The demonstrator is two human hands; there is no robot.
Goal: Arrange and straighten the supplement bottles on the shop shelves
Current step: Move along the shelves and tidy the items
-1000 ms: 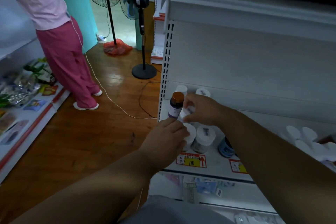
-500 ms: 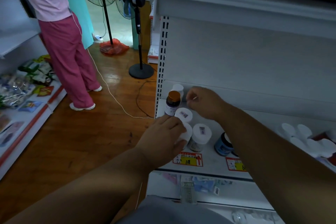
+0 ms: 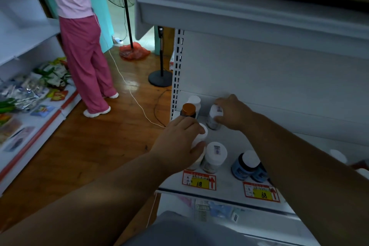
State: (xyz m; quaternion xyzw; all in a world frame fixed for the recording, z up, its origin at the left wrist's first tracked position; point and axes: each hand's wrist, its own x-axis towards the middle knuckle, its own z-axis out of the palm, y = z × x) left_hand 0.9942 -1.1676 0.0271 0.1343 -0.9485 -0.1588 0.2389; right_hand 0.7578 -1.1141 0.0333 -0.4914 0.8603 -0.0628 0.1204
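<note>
White shop shelf (image 3: 225, 187), left hand (image 3: 177, 142) fingers gripping front bottle (image 3: 201, 136), right hand (image 3: 233, 113) fingers gripping rear bottle (image 3: 214, 115)

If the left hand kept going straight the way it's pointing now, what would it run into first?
Probably the brown bottle with the orange cap, just beyond the left hand, which already grips a white-capped bottle. Behind that stands another white-capped bottle, then the shelf's back panel. Depth is hard to judge.
</note>
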